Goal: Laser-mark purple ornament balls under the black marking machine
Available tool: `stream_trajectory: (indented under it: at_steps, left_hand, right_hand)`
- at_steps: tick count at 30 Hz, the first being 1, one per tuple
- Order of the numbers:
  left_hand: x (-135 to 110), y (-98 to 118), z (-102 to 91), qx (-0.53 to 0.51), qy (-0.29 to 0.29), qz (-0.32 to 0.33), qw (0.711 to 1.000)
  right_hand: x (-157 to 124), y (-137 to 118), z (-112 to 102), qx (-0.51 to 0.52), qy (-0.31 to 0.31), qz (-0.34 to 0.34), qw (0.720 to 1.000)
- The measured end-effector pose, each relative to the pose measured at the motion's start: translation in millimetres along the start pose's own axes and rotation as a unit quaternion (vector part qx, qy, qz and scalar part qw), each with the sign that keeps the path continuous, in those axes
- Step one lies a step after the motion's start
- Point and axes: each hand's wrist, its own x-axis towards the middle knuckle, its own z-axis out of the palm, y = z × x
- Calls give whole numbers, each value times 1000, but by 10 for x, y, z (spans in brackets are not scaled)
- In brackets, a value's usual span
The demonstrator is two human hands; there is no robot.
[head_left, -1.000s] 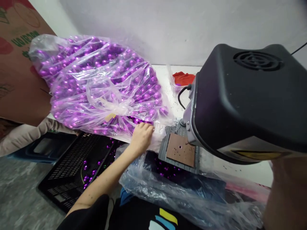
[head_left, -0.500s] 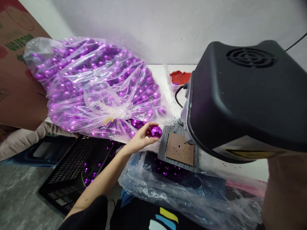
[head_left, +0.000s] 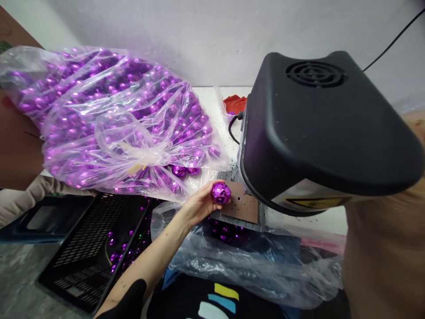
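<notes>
My left hand (head_left: pixel 202 206) is closed around a shiny purple faceted ball (head_left: pixel 221 193), a mirror-ball ornament. Thumb and fingers grip the ball at its left side, over the left edge of a brown board (head_left: pixel 244 210) with a small dark hole. That board lies on the grey slotted base (head_left: pixel 261 219) of a black-housed bench machine (head_left: pixel 305 119), which looks like a drill press. On the right my right arm (head_left: pixel 368 257) rises, blurred, behind the machine housing. The fingers of my right hand are hidden, so what they touch does not show.
A tied clear bag (head_left: pixel 133 119) full of purple balls covers the table's left side, with loose balls (head_left: pixel 179 171) by its knot. Below stands a black crate (head_left: pixel 79 248) with purple balls. Plastic sheeting (head_left: pixel 252 270) hangs at the front. A red cloth (head_left: pixel 235 104) lies behind.
My left hand has brought the purple ball from beside the bag onto the left part of the board. The camera view has shifted slightly right.
</notes>
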Motion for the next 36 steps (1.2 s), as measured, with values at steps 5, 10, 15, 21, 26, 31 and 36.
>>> stream_trajectory:
  at_steps: [5,10,15,21,26,31,36]
  left_hand:
    - [-27,34,32,4,19,-12,1000]
    - [-63,-7,46,2,-1,-44,999]
    - [1,-96,57,70,15,18,997]
    - [59,-282,73,358,96,157,915]
    - [104,-443,95,500,48,194,843]
    - [199,-533,172,503,39,219,835]
    - [238,-504,235,427,62,183,884]
  right_hand:
    - [33,-5,16,-4,-2,-9,1000]
    - [35,-39,10,-17,-9,-10,1000]
    - [32,-29,15,-11,-8,-6,1000]
    - [40,-8,40,10,6,-3,1000]
    - [37,-8,25,4,10,-11,1000]
    - [43,-16,19,2,3,-17,1000]
    - [37,-32,5,-11,-7,-11,1000]
